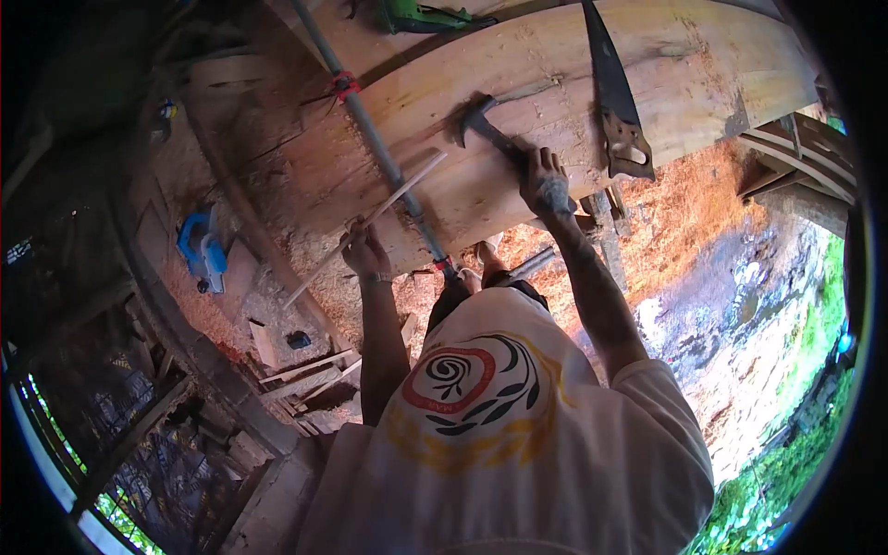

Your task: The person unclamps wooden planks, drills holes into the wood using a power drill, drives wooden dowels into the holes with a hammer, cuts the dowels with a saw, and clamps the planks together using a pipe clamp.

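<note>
My left hand (pixel 366 251) is closed around a thin wooden strip (pixel 404 190), which slants up to the right over a grey pipe (pixel 375 139). In my right hand (pixel 548 185) is the handle of a claw hammer (pixel 493 134). Its dark head points up and left above a broad, curved wooden plank (pixel 518 65). Just right of the hammer, a handsaw (pixel 614 92) lies on the plank, its wooden handle toward me. Red wrapping (pixel 344 86) marks the pipe partway along.
A blue power tool (pixel 202 252) rests at the left among wood shavings. Part of a green tool (pixel 425 16) shows at the top edge. Scrap wood pieces (pixel 310 384) lie at lower left. Shavings (pixel 680 217) cover the ground at right, with curved timbers (pixel 805 153) beyond.
</note>
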Demonstrator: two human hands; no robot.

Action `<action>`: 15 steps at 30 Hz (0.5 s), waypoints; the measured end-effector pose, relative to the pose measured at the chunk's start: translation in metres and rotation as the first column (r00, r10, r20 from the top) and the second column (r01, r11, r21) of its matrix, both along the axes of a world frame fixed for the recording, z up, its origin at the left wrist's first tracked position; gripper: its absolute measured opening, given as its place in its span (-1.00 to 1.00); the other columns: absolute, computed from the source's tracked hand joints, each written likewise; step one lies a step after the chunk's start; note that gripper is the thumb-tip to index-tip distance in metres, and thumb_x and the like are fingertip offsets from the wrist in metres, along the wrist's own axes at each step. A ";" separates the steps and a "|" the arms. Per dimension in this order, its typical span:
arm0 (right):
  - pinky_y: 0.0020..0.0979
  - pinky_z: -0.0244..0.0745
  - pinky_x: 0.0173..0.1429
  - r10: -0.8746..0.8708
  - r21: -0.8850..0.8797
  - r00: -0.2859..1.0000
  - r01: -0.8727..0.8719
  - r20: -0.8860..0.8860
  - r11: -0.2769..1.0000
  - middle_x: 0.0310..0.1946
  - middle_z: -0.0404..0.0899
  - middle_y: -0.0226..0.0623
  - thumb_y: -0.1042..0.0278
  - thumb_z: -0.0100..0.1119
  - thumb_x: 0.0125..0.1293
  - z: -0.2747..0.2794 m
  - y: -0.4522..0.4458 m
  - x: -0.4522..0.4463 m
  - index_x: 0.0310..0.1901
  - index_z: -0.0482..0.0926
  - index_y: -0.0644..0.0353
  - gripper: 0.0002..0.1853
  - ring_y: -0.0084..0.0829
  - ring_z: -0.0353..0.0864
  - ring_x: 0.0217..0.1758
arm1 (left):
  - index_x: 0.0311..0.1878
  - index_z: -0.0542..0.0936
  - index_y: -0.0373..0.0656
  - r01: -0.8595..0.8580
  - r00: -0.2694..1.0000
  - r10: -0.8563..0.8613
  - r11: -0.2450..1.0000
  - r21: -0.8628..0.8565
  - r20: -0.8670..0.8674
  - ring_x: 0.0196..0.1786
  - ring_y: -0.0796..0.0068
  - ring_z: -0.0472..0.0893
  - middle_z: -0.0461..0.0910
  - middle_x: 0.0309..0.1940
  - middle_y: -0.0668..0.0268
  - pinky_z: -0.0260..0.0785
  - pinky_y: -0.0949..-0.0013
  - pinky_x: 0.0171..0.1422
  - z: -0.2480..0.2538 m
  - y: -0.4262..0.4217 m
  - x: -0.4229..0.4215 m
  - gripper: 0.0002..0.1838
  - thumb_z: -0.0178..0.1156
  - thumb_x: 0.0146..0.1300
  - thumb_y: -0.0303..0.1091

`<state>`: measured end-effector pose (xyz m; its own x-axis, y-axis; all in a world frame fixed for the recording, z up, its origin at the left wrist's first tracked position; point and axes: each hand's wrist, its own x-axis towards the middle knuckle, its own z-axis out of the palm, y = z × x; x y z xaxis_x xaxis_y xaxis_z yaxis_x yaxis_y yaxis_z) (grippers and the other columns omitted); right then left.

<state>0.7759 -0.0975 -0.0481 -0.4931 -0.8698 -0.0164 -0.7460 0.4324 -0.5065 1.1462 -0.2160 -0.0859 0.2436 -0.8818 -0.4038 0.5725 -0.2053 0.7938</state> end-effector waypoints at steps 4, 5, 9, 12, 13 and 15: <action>-0.03 0.48 -0.32 -0.063 -0.071 0.966 0.084 0.251 0.994 -0.30 0.52 0.06 0.14 0.12 0.44 0.019 0.001 0.004 -0.09 0.45 0.27 -0.69 0.10 0.60 -0.37 | -0.11 0.38 -0.17 -0.077 0.991 0.071 0.996 0.045 0.115 0.06 0.19 0.67 0.64 -0.15 0.15 0.64 0.21 0.20 -0.001 -0.003 -0.010 -0.73 0.16 0.27 -0.74; -0.06 0.46 -0.35 -0.089 -0.006 0.898 0.102 0.431 0.995 -0.38 0.53 0.07 0.12 0.11 0.45 0.035 0.004 0.008 -0.14 0.46 0.29 -0.67 0.11 0.60 -0.40 | -0.11 0.38 -0.17 -0.078 0.988 0.070 0.996 0.052 0.139 0.05 0.20 0.67 0.63 -0.14 0.15 0.65 0.22 0.19 0.002 -0.004 -0.011 -0.72 0.18 0.26 -0.74; -0.05 0.35 -0.48 -0.172 -0.100 0.837 0.259 0.519 0.961 -0.65 0.44 0.18 0.11 0.13 0.47 0.072 0.015 0.072 -0.35 0.40 0.34 -0.60 0.15 0.60 -0.52 | -0.10 0.38 -0.15 -0.027 0.995 0.024 0.999 0.033 0.093 0.01 0.24 0.68 0.63 -0.14 0.18 0.68 0.22 0.12 -0.006 -0.013 -0.004 -0.68 0.24 0.23 -0.73; 0.01 0.39 -0.51 -0.230 -0.036 0.877 0.270 0.422 0.962 -0.64 0.53 0.15 0.14 0.17 0.43 0.051 0.017 0.112 -0.36 0.39 0.29 -0.63 0.19 0.61 -0.51 | -0.09 0.37 -0.11 -0.037 0.991 0.035 0.999 0.010 0.132 0.01 0.24 0.68 0.62 -0.14 0.19 0.68 0.22 0.10 -0.004 -0.014 -0.007 -0.66 0.25 0.23 -0.71; 0.03 0.43 -0.50 -0.105 -0.031 0.917 0.126 0.385 0.991 -0.63 0.56 0.11 0.14 0.18 0.42 0.026 0.023 0.111 -0.32 0.39 0.27 -0.66 0.16 0.63 -0.51 | -0.09 0.37 -0.09 -0.037 0.992 0.037 0.999 0.000 0.123 0.01 0.24 0.68 0.62 -0.14 0.21 0.68 0.22 0.10 -0.006 -0.012 -0.005 -0.66 0.26 0.24 -0.70; 0.02 0.44 -0.49 -0.132 -0.052 0.905 0.167 0.405 0.985 -0.62 0.55 0.11 0.13 0.18 0.42 0.033 0.014 0.107 -0.29 0.39 0.26 -0.66 0.16 0.64 -0.50 | -0.10 0.36 -0.07 -0.037 0.995 0.040 0.999 -0.034 0.095 0.01 0.25 0.68 0.62 -0.13 0.23 0.67 0.22 0.08 -0.009 -0.020 -0.008 -0.66 0.26 0.24 -0.69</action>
<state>0.8834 -0.0834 -0.0149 -0.5848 -0.7933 -0.1693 -0.4044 0.4660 -0.7870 1.1385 -0.2358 -0.0945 0.3141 -0.8831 -0.3485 0.5007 -0.1578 0.8511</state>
